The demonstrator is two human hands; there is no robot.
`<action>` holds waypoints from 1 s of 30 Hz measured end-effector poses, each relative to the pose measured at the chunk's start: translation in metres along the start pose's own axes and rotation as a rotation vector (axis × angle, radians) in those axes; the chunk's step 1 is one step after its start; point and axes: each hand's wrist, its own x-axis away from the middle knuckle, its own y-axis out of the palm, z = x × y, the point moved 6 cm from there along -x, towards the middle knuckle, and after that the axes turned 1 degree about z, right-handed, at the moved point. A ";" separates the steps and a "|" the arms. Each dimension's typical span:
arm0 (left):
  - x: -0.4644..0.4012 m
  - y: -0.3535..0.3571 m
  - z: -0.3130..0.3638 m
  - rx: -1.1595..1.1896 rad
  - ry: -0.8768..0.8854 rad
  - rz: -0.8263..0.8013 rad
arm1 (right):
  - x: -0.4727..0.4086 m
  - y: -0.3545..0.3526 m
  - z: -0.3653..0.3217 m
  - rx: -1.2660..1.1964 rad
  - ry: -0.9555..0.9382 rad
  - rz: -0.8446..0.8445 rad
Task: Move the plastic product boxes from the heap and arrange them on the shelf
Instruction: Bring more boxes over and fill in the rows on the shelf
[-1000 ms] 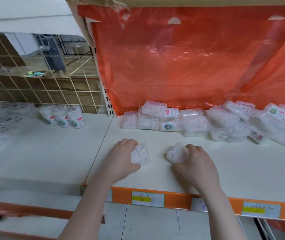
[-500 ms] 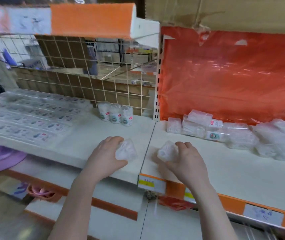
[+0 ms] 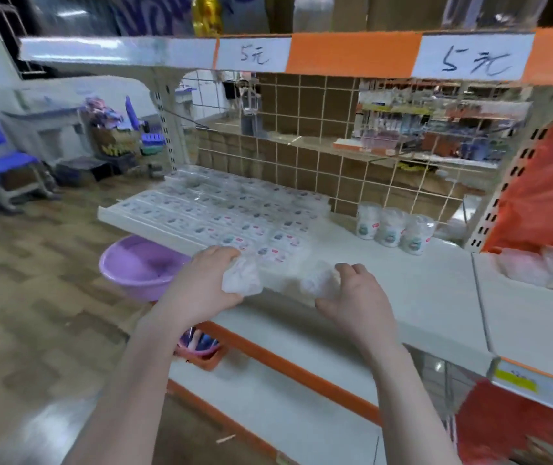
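Item in hand: two clear plastic boxes, one per hand, at centre frame over the front edge of the shelf (image 3: 419, 297). The left hand (image 3: 201, 290) grasps the left box (image 3: 242, 278), fingers curled over its top and thumb beneath; the right hand (image 3: 355, 300) grasps the right box (image 3: 320, 280) the same way. Step judged: carry and placement, both boxes brought to the arranged rows (image 3: 235, 209), which lie flat across the shelf from centre toward upper left. The heap (image 3: 543, 266) sits at the right edge of the frame, before an orange sheet (image 3: 543, 182), well apart from the hands. Three tubs (image 3: 391, 226) stand upright on the shelf right of the rows. Next move, as judged: lower each box flat on bare shelf just beside the nearest row, label up, edges in line with its neighbours, then let go. Orientation: blur and the clear plastic hide the outlines; the left box appears tilted, its long axis running roughly lower left to upper right, while the right box's axis cannot be told. A purple basin (image 3: 141, 266) rests below the shelf at left.
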 end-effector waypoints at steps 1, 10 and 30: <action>0.000 -0.006 -0.015 0.005 -0.016 0.000 | -0.005 0.007 -0.016 0.007 -0.009 0.004; -0.029 -0.023 -0.129 0.047 -0.111 0.038 | -0.064 0.068 -0.091 0.040 -0.045 -0.035; -0.195 -0.029 -0.324 0.139 -0.160 -0.066 | -0.268 0.201 -0.210 0.132 0.008 -0.202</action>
